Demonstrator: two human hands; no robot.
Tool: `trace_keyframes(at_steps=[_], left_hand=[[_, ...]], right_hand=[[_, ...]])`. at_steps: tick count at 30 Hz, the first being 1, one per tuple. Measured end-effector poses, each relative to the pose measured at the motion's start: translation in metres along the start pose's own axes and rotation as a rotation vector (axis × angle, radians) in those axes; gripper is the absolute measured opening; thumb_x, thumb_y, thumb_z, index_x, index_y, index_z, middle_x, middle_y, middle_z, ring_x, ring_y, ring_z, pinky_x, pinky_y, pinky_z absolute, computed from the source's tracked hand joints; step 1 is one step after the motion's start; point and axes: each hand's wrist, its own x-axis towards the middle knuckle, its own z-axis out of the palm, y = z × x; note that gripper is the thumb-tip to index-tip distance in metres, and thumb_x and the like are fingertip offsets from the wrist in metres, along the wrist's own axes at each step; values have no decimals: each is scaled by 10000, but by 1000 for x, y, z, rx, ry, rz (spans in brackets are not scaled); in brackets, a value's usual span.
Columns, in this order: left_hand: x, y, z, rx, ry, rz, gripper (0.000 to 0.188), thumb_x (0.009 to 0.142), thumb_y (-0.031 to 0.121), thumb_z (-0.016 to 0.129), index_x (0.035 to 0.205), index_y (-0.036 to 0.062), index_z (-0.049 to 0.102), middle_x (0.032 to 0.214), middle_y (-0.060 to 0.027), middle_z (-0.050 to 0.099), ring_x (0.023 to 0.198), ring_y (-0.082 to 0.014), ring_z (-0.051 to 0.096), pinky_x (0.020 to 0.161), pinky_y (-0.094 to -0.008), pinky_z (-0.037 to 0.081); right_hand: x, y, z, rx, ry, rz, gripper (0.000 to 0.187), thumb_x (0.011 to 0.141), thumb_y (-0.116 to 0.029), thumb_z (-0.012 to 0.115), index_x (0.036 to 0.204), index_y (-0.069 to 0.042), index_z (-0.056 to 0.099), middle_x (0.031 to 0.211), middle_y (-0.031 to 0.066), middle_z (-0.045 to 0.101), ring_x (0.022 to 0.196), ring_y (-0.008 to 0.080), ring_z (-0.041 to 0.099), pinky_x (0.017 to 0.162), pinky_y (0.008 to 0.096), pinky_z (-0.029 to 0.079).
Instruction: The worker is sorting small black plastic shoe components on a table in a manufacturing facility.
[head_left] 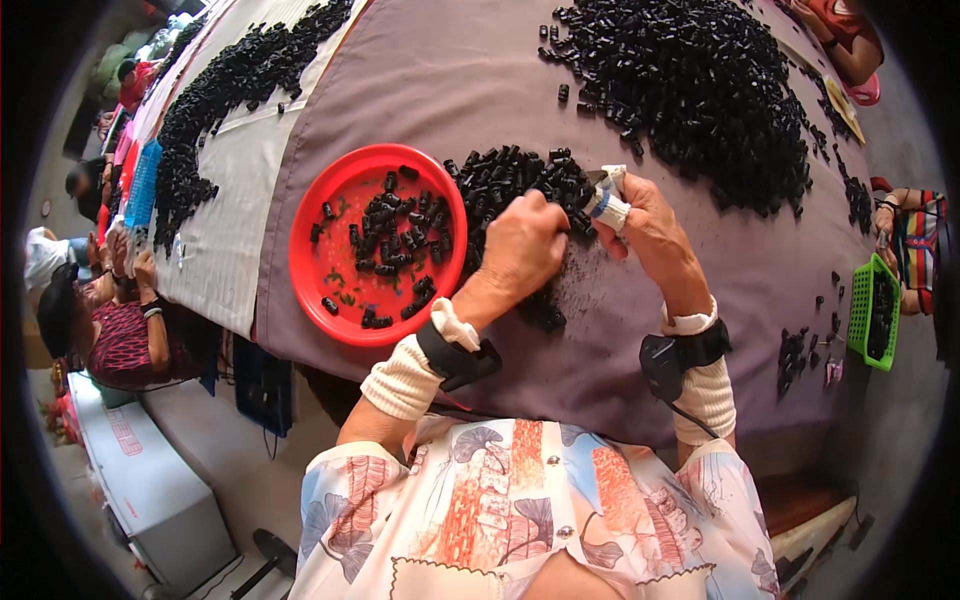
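My left hand is closed, its fingertips pinched on a small black plastic part that they mostly hide. Close beside it, my right hand is closed too. White wrapping with a blue-grey band shows at its fingertips; whether that covers fingers or a small tool is unclear. Behind both hands lies a heap of short black ribbed cylinders. To the left, a round red tray holds more of these black parts and some green specks. Fine dark crumbs are scattered on the cloth below the fingers.
A far larger black heap covers the back right of the mauve tablecloth. Another long heap lies on the pale cloth at left. At right, a person's hands are by a green basket. Other people sit along the left side.
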Motion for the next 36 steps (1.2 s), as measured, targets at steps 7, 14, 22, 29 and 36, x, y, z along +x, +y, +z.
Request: trace_keyframes(at_steps=[7, 14, 22, 29, 36], left_hand=[[-17, -16, -62, -883, 158, -523, 205, 797, 118, 672, 958, -1, 625, 777, -13, 626, 667, -71, 559, 617, -224, 466], [-41, -20, -79, -1365, 184, -624, 234, 844, 56, 617, 1071, 7, 587, 842, -34, 617, 692, -89, 569, 653, -223, 486], [-44, -25, -77, -1509, 166, -655, 228, 845, 37, 605, 1070, 7, 584, 843, -61, 619, 673, -111, 571, 643, -238, 487], [-46, -27, -75, -1525, 150, -651, 231, 856, 47, 591, 1084, 15, 580, 855, -68, 632, 688, -115, 591, 649, -268, 501], [-46, -25, -70, -1522, 132, -647, 230, 854, 44, 592, 1082, 17, 580, 864, -74, 633, 685, -115, 597, 648, -272, 504]], right_hand=[[-6, 14, 3, -113, 5, 133, 187, 777, -162, 664, 907, -36, 618, 581, -14, 519, 450, 48, 433, 395, 226, 334], [1, 50, 31, -593, -16, -134, 224, 728, -163, 686, 884, -20, 614, 687, 98, 620, 620, 249, 608, 576, 361, 475], [-2, 55, 38, -883, 12, -266, 202, 701, -130, 649, 815, -13, 531, 686, 182, 599, 680, 378, 589, 610, 442, 470], [6, 51, 46, -804, 76, -221, 200, 701, -136, 638, 782, 0, 516, 661, 200, 589, 645, 387, 590, 574, 454, 468], [2, 52, 38, -924, 56, -228, 130, 698, -102, 590, 770, -5, 543, 660, 203, 600, 650, 387, 601, 578, 456, 482]])
